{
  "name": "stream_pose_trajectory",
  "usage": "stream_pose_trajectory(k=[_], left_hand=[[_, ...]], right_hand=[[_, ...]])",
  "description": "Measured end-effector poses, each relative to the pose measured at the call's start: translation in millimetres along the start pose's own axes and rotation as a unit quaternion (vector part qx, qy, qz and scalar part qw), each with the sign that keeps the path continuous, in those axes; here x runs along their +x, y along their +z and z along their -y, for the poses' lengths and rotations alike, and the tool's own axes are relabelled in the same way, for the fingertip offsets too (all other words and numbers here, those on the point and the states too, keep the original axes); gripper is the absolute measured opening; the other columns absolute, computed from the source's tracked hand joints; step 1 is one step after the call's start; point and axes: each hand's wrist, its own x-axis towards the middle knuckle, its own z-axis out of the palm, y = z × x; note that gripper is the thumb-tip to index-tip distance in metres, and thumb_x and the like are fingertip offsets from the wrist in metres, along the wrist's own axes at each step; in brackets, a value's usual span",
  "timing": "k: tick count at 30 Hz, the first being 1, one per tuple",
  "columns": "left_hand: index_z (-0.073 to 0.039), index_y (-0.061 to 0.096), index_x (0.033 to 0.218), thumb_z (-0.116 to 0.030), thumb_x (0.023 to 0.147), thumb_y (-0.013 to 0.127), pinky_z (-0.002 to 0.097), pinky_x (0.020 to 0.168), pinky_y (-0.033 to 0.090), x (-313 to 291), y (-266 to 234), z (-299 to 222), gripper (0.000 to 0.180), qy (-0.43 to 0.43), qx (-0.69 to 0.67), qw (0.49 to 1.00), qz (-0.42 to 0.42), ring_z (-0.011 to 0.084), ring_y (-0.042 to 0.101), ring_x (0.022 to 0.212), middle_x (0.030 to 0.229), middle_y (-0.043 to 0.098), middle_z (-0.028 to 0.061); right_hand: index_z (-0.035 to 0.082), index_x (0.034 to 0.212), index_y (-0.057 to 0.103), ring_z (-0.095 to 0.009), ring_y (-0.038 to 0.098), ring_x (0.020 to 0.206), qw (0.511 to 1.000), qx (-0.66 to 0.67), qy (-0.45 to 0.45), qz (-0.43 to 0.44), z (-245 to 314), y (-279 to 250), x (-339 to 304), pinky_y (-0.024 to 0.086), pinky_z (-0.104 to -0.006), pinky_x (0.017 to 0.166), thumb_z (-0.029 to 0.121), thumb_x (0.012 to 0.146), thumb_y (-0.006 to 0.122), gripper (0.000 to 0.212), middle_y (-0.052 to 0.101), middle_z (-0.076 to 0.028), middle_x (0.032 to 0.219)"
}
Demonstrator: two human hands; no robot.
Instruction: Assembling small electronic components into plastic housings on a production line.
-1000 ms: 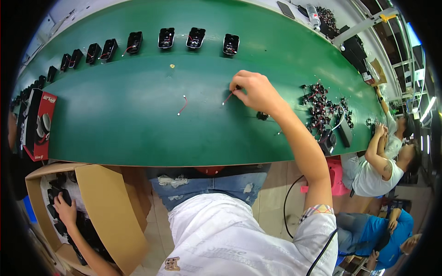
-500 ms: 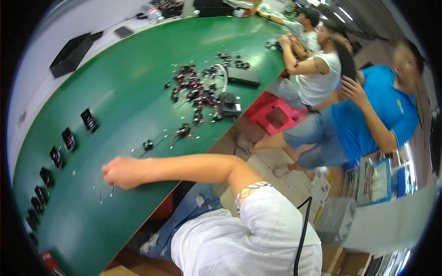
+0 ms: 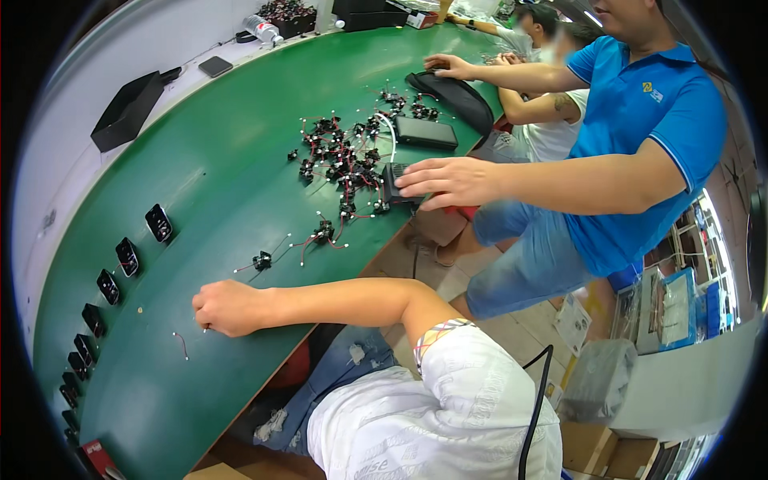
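Standing at left, dark housings [image 3: 128, 257] line the table [image 3: 240, 180], a red wire [image 3: 185, 346] lies lower left near the right hand [image 3: 226, 309], whose narrowed fingers seemingly pinch a tiny dark piece [image 3: 206, 329], handling that next wants a delicate grip, while wired parts [image 3: 342, 164] heap upper centre, the left hand unseen, its state untellable.

White T-shirt [image 3: 424, 424], plaid-trimmed sleeve [image 3: 442, 335]; ripped blue jeans [image 3: 330, 378]; black cable [image 3: 535, 404].

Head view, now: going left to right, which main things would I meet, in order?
Red box at the lower edge → topmost black case of the row → short loose wire → right hand → pile of wired black parts → co-worker's blue shirt.
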Motion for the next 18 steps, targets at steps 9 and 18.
stream_pose_trajectory(k=[9, 18], left_hand=[[0.007, 0.064, 0.105, -0.015, 0.079, 0.07, 0.0466, 0.089, 0.05, -6.5, 11.4, -14.3, 0.035, 0.091, -0.04, 0.995, -0.011, 0.0432, 0.062, 0.097, 0.102, 0.067, 0.027], [0.007, 0.064, 0.105, -0.019, 0.084, 0.065, 0.0479, 0.087, 0.05, -31.8, -6.4, -42.5, 0.034, 0.1, 0.052, 0.988, -0.103, 0.044, 0.062, 0.098, 0.105, 0.066, 0.0272]], right_hand=[[0.003, 0.079, 0.061, -0.03, 0.062, 0.08, 0.996, -0.003, 0.078, -0.042, 0.3, 3.8, -2.1, 0.053, -0.0411, 0.069, 0.004, 0.075, 0.067, 0.007, 0.056, -0.013, 0.097], [0.004, 0.074, 0.063, -0.034, 0.063, 0.075, 0.992, 0.029, 0.098, -0.074, -5.9, -2.4, -3.6, 0.054, -0.0433, 0.067, 0.005, 0.071, 0.067, 0.005, 0.058, -0.016, 0.09]])
